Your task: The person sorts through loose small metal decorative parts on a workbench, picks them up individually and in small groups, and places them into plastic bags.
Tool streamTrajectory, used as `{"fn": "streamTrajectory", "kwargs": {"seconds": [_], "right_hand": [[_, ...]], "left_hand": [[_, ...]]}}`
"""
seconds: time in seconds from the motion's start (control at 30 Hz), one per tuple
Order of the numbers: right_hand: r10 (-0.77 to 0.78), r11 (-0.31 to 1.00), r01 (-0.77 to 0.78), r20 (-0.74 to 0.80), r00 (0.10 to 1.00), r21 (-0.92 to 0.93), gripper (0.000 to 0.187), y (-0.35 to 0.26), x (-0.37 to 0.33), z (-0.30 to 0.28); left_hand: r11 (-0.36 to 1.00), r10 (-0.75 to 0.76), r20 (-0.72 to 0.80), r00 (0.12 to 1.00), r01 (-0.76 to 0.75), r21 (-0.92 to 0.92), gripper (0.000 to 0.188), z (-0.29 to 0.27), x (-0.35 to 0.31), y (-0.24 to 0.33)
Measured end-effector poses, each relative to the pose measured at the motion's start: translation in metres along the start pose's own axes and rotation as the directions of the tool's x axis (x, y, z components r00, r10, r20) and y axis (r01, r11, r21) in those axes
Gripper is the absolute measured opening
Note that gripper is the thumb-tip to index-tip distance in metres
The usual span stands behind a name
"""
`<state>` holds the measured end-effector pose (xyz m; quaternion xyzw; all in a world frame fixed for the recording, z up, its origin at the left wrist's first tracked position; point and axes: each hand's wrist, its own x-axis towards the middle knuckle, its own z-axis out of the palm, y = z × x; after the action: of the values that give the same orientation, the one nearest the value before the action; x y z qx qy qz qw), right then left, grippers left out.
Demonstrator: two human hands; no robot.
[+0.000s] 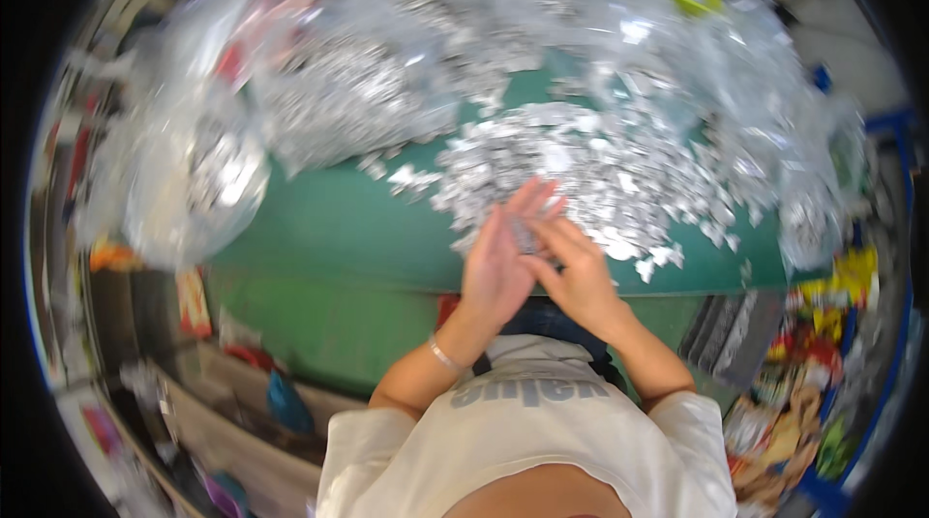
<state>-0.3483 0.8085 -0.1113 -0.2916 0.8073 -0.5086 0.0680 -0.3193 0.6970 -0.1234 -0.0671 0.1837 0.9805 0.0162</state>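
Note:
Near the front edge of the table, my left hand is turned palm up, its fingers stretched and slightly cupped. A small grey-silver piece lies against its palm; blur hides whether there are several. My right hand comes over from the right, its bent fingers and thumb pressing around that piece. Just beyond both hands spreads a heap of small flat silver pieces, irregular in outline and loosely piled on the green tabletop.
Clear plastic bags with silver pieces stand along the back, at the left and at the right. Below the left side is a long brown bin. Colourful packaging is piled at the lower right, beside a grey crate.

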Motion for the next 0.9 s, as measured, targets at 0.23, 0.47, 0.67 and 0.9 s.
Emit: {"fn": "streamTrajectory", "kwargs": {"seconds": [0.23,0.47,0.67,0.9], "right_hand": [[0.277,0.925,-0.170,-0.300,0.913,0.339,0.012,0.040,-0.015,-0.055],[-0.063,0.939,-0.316,-0.974,0.218,-0.132,0.025,0.152,-0.056,-0.288],[-0.083,0.481,-0.800,-0.927,0.365,-0.358,0.024,0.233,-0.082,-0.377],[-0.092,0.298,-0.836,-0.885,0.456,-0.461,0.038,0.223,-0.095,-0.377]], "left_hand": [[0.892,0.066,0.091,0.994,-0.100,0.442,0.052,0.009,-0.006,-0.003],[0.752,0.144,-0.008,0.990,-0.104,0.651,0.043,-0.017,-0.023,0.010],[0.700,0.116,-0.032,0.993,-0.059,0.711,0.038,-0.022,-0.027,0.006],[0.360,0.186,0.086,0.979,-0.149,0.921,0.027,-0.005,-0.004,-0.004]]}}
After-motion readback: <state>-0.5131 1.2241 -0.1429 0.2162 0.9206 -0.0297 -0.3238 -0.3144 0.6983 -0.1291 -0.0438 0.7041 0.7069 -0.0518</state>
